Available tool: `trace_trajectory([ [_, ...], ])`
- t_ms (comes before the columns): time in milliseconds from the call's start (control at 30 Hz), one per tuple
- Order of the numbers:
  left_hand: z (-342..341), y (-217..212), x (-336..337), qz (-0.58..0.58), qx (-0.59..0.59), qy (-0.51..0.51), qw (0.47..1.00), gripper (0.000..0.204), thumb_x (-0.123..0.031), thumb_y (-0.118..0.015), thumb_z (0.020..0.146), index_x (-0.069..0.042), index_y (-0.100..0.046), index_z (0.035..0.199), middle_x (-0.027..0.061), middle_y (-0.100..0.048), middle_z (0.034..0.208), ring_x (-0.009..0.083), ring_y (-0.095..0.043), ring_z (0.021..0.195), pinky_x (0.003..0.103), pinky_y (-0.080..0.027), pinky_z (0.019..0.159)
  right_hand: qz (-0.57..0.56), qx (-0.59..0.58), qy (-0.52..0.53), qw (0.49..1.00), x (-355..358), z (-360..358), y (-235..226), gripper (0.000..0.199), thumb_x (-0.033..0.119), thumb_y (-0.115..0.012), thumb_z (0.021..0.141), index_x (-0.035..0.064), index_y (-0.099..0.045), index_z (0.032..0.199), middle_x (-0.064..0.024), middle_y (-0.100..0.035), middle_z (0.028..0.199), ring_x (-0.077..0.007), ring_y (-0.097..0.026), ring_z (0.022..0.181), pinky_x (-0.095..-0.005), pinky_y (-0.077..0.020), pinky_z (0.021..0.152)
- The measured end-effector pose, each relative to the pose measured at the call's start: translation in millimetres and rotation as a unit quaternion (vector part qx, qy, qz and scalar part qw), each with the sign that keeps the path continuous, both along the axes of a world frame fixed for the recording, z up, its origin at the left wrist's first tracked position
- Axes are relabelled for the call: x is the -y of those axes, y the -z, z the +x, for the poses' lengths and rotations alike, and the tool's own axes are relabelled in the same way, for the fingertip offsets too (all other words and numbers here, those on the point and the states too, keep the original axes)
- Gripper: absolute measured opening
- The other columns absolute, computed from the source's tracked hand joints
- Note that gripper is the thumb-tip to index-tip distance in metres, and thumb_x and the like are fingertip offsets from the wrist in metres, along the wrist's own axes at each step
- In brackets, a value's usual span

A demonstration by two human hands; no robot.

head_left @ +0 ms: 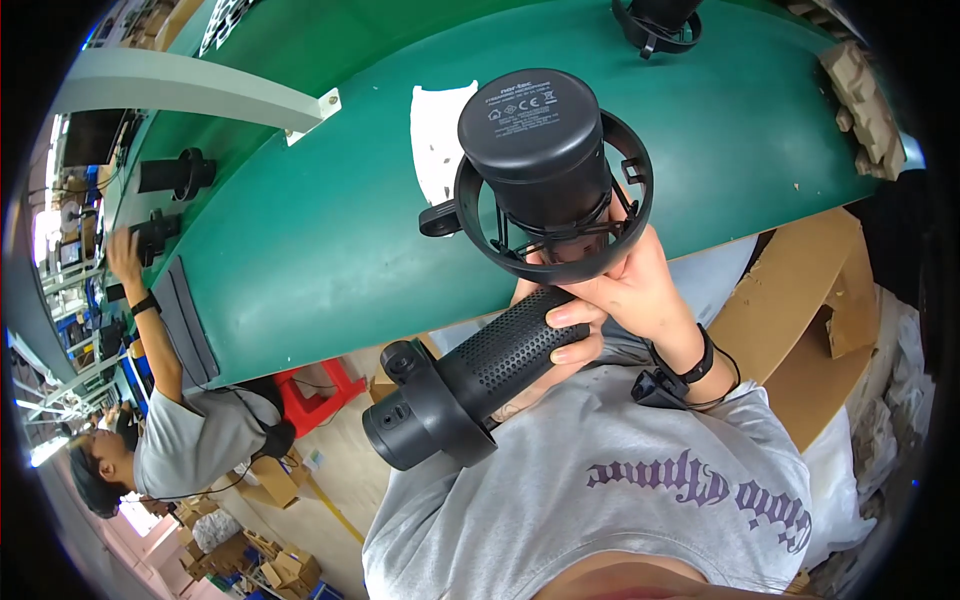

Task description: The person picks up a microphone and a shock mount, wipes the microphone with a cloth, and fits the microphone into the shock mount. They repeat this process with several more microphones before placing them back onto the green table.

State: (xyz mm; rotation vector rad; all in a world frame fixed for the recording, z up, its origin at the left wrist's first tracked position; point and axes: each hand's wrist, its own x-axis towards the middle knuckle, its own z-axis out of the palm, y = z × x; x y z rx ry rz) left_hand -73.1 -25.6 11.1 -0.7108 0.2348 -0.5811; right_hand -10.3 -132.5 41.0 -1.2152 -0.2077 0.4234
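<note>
My right hand [648, 290], a dark band on its wrist, is closed around the far end of a black microphone [535, 145]. That microphone sits within a round black shock mount [645, 205], and its flat printed base faces up at me. Just below, my left hand [578, 345] wraps its fingers around the perforated grille of a second black microphone [510, 345]. This one lies tilted, with a wide collar [450, 415] and its control end pointing to the lower left. The two microphones are close together in front of my chest. Part of my left hand is hidden behind the grille.
A green worktable [340, 240] carries a white sheet [432, 150], another mounted microphone [660, 25] and a moulded pulp tray [865, 110]. A pale metal post [190, 85] rises at left. Nearby, a co-worker [200, 440] handles a microphone [152, 238]. Cardboard [790, 310] stands at right.
</note>
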Motion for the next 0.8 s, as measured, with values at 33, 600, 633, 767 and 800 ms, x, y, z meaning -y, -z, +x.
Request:
trace_trajectory([
  [33,1,0,-1,0.015,-0.002,0.003,1.000,0.037,-0.035,-0.052,0.091,-0.003,-0.055,0.109,0.0010,-0.065,0.083,0.0096,-0.060,0.068,0.028,-0.049,0.045,-0.002,0.000,0.001,1.000,1,0,3,0.069,0.006,-0.073,0.076,-0.0009,-0.037,0.135,-0.0069,-0.064,0.094,-0.0179,-0.064,0.091,-0.0323,-0.0486,0.084],
  [600,3,18,5,-0.123,0.127,-0.009,0.984,0.049,-0.039,-0.045,0.096,-0.004,-0.044,0.131,0.0062,-0.050,0.120,0.0215,-0.055,0.079,0.035,-0.049,0.051,-0.253,0.269,0.061,0.927,15,10,-9,0.061,0.014,-0.080,0.062,0.0044,-0.056,0.117,-0.0119,-0.063,0.103,-0.0225,-0.063,0.092,-0.0330,-0.0491,0.082],
  [633,5,29,8,-0.151,0.185,-0.028,0.971,0.050,-0.039,-0.043,0.097,-0.006,-0.041,0.134,0.0085,-0.046,0.131,0.0241,-0.055,0.083,0.037,-0.050,0.053,-0.254,0.266,0.068,0.928,19,12,-12,0.061,0.014,-0.080,0.062,0.0044,-0.056,0.117,-0.0119,-0.063,0.103,-0.0225,-0.063,0.092,-0.0330,-0.0491,0.082],
  [767,4,52,-47,0.060,0.279,0.082,0.955,0.062,-0.052,-0.036,0.094,-0.005,-0.042,0.133,0.0152,-0.049,0.122,0.0252,-0.056,0.079,0.037,-0.051,0.052,-0.219,0.319,0.093,0.917,48,29,-27,0.063,0.017,-0.083,0.051,0.0042,-0.060,0.108,-0.0102,-0.063,0.103,-0.0235,-0.063,0.091,-0.0325,-0.0488,0.082],
  [800,6,52,-65,0.157,0.315,0.120,0.928,0.071,-0.060,-0.033,0.092,-0.003,-0.042,0.133,0.0206,-0.054,0.110,0.0253,-0.058,0.070,0.036,-0.051,0.050,-0.237,0.323,0.071,0.914,58,35,-32,0.061,0.019,-0.083,0.051,0.0032,-0.061,0.106,-0.0102,-0.063,0.101,-0.0232,-0.063,0.091,-0.0319,-0.0487,0.081],
])
